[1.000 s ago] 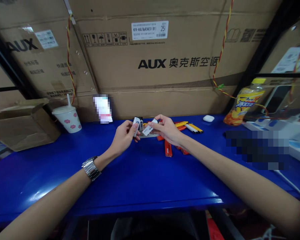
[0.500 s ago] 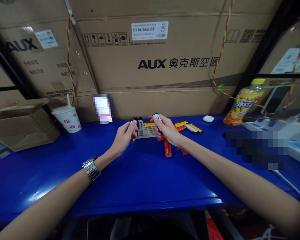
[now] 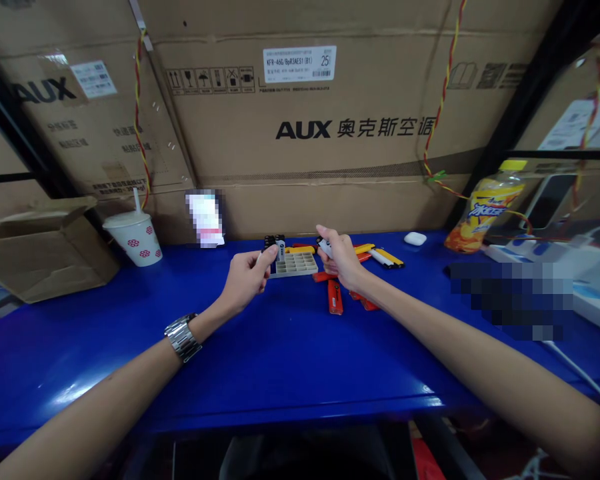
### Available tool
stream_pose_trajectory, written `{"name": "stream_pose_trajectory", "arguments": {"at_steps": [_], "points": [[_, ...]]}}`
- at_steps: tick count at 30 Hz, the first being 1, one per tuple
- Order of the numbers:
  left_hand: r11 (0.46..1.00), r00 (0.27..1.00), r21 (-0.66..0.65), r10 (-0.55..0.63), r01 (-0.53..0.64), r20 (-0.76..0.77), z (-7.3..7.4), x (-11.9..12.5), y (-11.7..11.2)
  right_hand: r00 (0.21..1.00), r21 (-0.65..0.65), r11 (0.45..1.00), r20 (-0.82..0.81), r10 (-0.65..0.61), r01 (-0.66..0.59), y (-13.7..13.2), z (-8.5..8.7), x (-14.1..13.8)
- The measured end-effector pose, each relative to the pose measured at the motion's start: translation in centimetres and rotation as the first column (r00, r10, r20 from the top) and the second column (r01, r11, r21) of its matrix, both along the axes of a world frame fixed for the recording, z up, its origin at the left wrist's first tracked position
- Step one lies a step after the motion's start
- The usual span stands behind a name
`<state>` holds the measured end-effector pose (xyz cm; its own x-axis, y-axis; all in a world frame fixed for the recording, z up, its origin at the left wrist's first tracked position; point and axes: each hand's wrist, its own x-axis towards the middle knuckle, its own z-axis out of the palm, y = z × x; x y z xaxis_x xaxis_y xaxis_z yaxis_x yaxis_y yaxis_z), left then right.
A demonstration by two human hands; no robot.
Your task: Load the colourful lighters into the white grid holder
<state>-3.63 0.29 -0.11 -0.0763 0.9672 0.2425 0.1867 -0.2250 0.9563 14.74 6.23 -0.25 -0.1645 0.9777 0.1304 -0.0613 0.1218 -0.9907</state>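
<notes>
One white lighter (image 3: pixel 324 247) is pinched by the right hand (image 3: pixel 341 261); the left hand (image 3: pixel 245 281) is narrowly closed, its contents hidden by the fingers. A grey grid tray (image 3: pixel 295 265) is set between the hands, near the back edge of the blue worktop (image 3: pixel 80 373), with red lighters (image 3: pixel 335 297) just to its right.

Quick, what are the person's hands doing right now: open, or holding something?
Left hand: closed, apparently on a small white item, mostly hidden by the fingers.
Right hand: closed, pinching a small white-and-black item.
</notes>
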Motion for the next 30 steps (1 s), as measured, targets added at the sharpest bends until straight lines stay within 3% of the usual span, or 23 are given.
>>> {"name": "stream_pose_trajectory", "arguments": {"at_steps": [8, 15, 30], "points": [[0.995, 0.989, 0.096, 0.024, -0.010, -0.146, -0.61, -0.28, 0.34, 0.996, 0.019, 0.998, -0.063, -0.064, 0.065, 0.06, -0.19, -0.43], [0.980, 0.964, 0.198, 0.059, -0.007, -0.260, -0.28, -0.27, 0.15, 0.989, -0.011, 0.994, -0.100, -0.105, 0.104, -0.21, 0.15, -0.64], [0.976, 0.964, 0.213, 0.093, -0.039, -0.248, -0.25, -0.21, 0.20, 0.991, -0.022, 0.998, -0.119, -0.063, 0.061, 0.63, -0.36, -0.13]]}}
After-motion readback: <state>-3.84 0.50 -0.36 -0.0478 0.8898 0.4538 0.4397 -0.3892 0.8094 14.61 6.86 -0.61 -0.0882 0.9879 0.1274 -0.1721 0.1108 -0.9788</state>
